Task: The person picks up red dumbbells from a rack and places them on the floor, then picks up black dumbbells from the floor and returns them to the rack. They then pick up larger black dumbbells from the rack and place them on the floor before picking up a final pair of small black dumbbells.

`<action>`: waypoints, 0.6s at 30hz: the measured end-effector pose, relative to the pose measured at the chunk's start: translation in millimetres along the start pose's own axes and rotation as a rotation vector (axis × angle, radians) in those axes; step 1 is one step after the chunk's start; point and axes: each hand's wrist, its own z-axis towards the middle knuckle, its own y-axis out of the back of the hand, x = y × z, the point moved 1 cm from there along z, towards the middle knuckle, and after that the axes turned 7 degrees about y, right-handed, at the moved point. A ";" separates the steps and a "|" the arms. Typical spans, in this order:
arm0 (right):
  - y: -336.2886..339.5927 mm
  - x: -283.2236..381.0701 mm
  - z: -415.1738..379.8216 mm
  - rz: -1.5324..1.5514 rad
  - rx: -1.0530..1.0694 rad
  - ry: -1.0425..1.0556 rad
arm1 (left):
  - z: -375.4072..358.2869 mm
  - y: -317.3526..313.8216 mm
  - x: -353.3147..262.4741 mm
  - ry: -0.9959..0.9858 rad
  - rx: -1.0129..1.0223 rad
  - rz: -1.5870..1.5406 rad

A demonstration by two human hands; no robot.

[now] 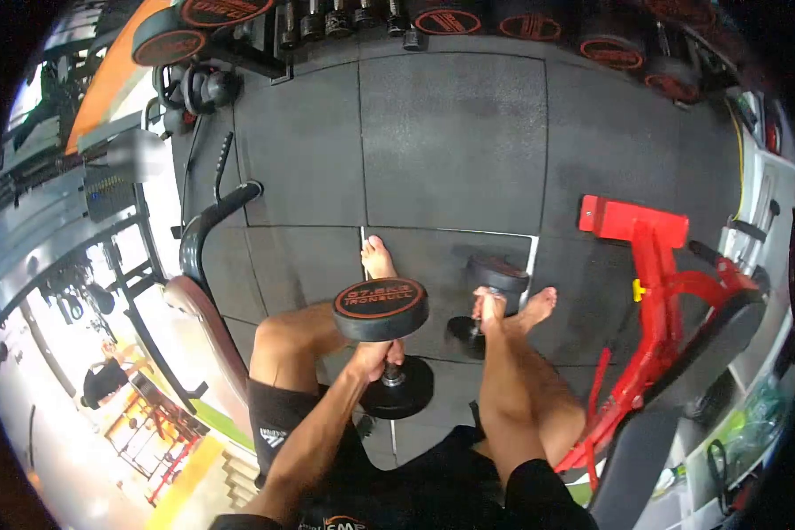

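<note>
My left hand (378, 358) is wrapped round the handle of a large black dumbbell (381, 309) with orange lettering on its round end. That dumbbell stands upright in front of my body, between my knees, one head above the hand and the other below. My right hand (489, 305) grips the handle of a second black dumbbell (496, 273), further forward and beside my right foot (539, 308). Its upper head is just beyond my fingers, its lower head to their left. My left bare foot (376, 258) rests on the floor beyond the first dumbbell.
A red metal frame (652, 291) with dark pads stands close on the right. A curved black bar (205, 228) and a padded seat (205, 327) are on the left. Racked dumbbells (448, 21) line the far edge of the grey mat floor (450, 141). Kettlebells (216, 88) sit far left.
</note>
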 end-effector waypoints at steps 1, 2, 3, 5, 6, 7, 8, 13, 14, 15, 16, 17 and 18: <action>-0.3 6.2 -21.5 0.015 0.067 0.036 | -16.0 -8.3 -2.3 0.012 -0.035 0.016; -4.5 13.1 -41.8 0.035 0.106 0.023 | -33.5 -14.8 -7.5 0.025 -0.066 0.043; -4.4 16.4 -58.8 0.065 0.113 -0.068 | -52.9 -17.0 -6.8 0.040 -0.071 0.034; -5.8 47.7 -105.4 0.086 0.173 -0.101 | -85.3 -23.6 -8.3 0.062 -0.060 0.033; -1.1 57.9 -129.6 0.045 0.206 -0.073 | -101.1 -27.4 -3.7 0.049 -0.046 0.034; 1.0 72.2 -149.7 0.071 0.237 -0.074 | -116.1 -28.4 -4.6 0.035 -0.035 0.052; 0.7 86.1 -167.9 0.102 0.270 -0.076 | -129.7 -29.6 -8.7 0.020 -0.029 0.074; 5.3 174.4 -305.8 0.115 0.347 -0.077 | -233.4 -66.0 -47.4 0.023 0.087 0.077; 4.3 196.4 -338.0 0.131 0.384 -0.060 | -252.1 -68.1 -52.2 0.021 0.133 0.070; 4.7 212.1 -364.1 0.161 0.427 -0.072 | -268.8 -68.8 -58.7 0.015 0.179 0.071; 4.3 230.0 -391.7 0.189 0.472 -0.080 | -287.9 -73.7 -66.8 0.006 0.227 0.072; 4.5 247.7 -421.1 0.224 0.505 -0.109 | -311.7 -78.9 -73.1 -0.002 0.253 0.085; 2.1 267.6 -450.1 0.210 0.557 -0.109 | -331.5 -84.3 -82.3 -0.008 0.300 0.095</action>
